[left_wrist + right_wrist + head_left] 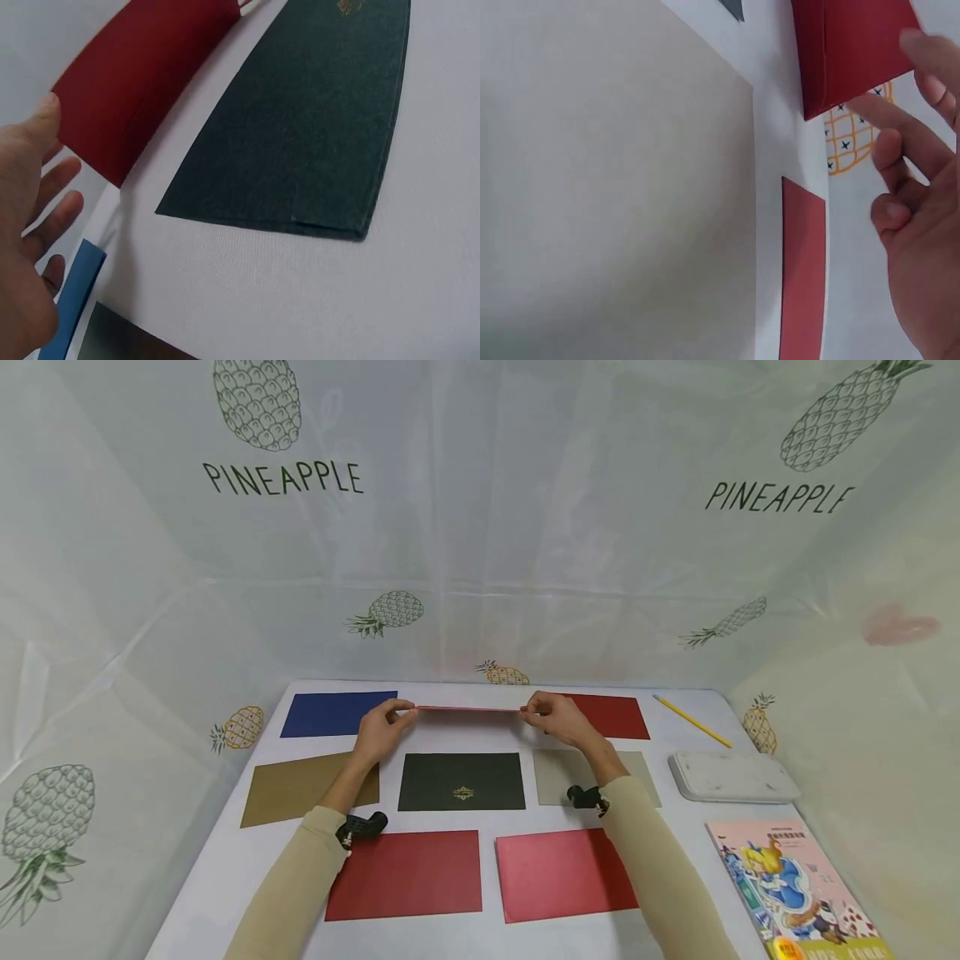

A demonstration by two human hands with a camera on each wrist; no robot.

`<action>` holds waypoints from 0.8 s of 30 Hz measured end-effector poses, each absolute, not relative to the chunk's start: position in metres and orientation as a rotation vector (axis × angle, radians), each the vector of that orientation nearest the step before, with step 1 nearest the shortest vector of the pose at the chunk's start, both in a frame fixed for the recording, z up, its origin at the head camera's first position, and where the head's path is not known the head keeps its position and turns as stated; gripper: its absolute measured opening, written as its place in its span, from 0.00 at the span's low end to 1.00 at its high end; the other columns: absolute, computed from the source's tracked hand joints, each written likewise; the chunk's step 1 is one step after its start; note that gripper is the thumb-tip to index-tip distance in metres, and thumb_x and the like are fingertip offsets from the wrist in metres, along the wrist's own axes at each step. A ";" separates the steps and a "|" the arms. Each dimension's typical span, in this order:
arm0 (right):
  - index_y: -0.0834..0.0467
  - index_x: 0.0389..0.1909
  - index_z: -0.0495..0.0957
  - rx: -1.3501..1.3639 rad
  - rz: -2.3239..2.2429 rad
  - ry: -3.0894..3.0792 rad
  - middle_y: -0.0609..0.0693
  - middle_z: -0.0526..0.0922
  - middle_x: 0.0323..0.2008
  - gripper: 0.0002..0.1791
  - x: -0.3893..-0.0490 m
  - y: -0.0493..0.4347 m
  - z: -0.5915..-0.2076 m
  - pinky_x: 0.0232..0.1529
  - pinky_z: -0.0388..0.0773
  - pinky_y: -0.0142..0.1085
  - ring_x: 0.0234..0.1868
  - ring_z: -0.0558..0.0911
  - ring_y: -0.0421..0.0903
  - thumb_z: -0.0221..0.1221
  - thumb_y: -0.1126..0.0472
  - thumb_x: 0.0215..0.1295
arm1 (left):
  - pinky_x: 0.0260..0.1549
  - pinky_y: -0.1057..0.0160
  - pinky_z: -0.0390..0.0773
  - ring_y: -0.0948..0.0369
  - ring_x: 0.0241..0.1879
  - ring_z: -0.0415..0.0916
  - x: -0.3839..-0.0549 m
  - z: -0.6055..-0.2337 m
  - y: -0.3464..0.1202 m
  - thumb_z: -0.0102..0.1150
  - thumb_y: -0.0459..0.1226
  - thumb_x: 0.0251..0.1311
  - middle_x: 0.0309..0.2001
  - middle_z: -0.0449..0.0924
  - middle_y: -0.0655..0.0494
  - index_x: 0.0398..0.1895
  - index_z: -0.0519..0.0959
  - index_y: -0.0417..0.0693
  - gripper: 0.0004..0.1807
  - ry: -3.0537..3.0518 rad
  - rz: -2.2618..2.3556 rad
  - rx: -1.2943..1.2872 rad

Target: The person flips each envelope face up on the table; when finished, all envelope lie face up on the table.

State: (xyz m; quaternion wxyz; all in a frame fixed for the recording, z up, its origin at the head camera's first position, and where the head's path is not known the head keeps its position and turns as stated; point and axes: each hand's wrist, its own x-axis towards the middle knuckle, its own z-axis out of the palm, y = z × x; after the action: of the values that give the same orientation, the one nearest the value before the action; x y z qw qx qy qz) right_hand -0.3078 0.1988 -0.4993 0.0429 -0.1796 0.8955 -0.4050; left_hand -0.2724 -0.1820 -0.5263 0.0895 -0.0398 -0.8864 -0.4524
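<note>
Both hands hold a red envelope (468,708) up over the back middle of the table, seen nearly edge-on in the head view. My left hand (382,731) pinches its left end; in the left wrist view the thumb lies on the edge of the red face (142,90). The opposite end is pinched by my right hand (562,720), whose other fingers are bent below it in the right wrist view (922,217). Nearer the person, a dark green envelope (461,782) with a gold emblem lies flat.
Around lie a blue envelope (330,714), a gold one (300,789), a beige one (551,777) and red ones (405,877) (618,717) (555,872). On the right are a yellow pencil (693,722), a white case (735,777) and a picture book (795,893). Pineapple-printed sheeting (480,527) surrounds the table.
</note>
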 end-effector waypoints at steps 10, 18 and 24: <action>0.50 0.42 0.86 -0.536 -1.349 2.791 0.47 0.87 0.41 0.08 -0.304 0.191 -0.504 0.26 0.78 0.39 0.35 0.80 0.49 0.66 0.53 0.67 | 0.40 0.56 0.76 0.52 0.44 0.84 -0.274 -0.529 -0.179 0.67 0.43 0.64 0.48 0.87 0.50 0.46 0.84 0.51 0.11 -2.511 -1.434 0.024; 0.49 0.55 0.85 -0.546 -1.255 2.867 0.49 0.85 0.41 0.17 -0.305 0.184 -0.508 0.29 0.73 0.37 0.33 0.76 0.47 0.67 0.56 0.65 | 0.33 0.61 0.74 0.55 0.35 0.83 -0.277 -0.529 -0.177 0.71 0.40 0.61 0.41 0.87 0.51 0.41 0.84 0.49 0.08 -2.453 -1.411 0.091; 0.49 0.59 0.82 -0.587 -1.194 2.891 0.51 0.82 0.38 0.20 -0.306 0.180 -0.511 0.26 0.70 0.36 0.30 0.73 0.47 0.66 0.57 0.66 | 0.33 0.60 0.71 0.55 0.35 0.79 -0.279 -0.524 -0.174 0.70 0.38 0.60 0.41 0.87 0.51 0.42 0.82 0.49 0.09 -2.479 -1.356 0.076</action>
State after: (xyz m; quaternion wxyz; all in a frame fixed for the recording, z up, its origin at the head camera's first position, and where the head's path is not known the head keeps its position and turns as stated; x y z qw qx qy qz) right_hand -0.3061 0.1805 -0.5114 -0.0206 -0.1843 0.9083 -0.3750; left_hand -0.2785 -0.1741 -0.5240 0.1565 0.0265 -0.8662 -0.4738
